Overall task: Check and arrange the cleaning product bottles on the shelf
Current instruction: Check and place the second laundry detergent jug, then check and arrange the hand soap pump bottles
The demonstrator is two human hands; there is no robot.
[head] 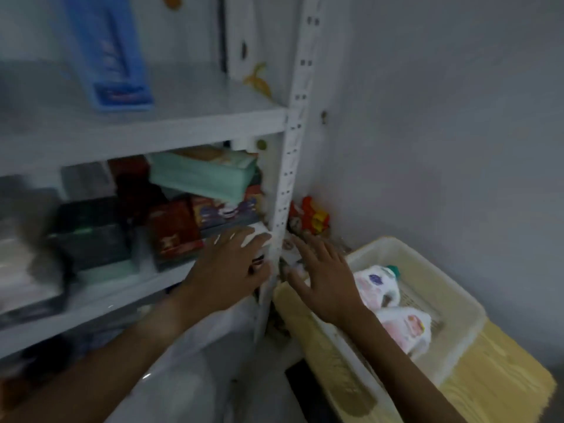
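Observation:
The picture is blurred. My left hand [232, 264] reaches to the right end of the middle shelf [100, 297], its fingers curled over a white bottle [259, 235] against the shelf's white post [288, 166]. My right hand [325, 276] is just right of the post with fingers spread and straight, holding nothing, above a small white item I cannot make out. Two white bottles [377, 286] [407, 328] with pink labels lie in a cream plastic basket [457, 285]. An orange-red bottle [311, 213] stands in the corner behind the post.
The middle shelf holds red boxes [174, 230], a green pack [204, 175] and a dark box [91, 230]. A blue pack [113, 56] stands on the upper shelf. The basket sits on a yellow wooden surface [503, 377] by the grey wall. A white bag [183, 377] lies below.

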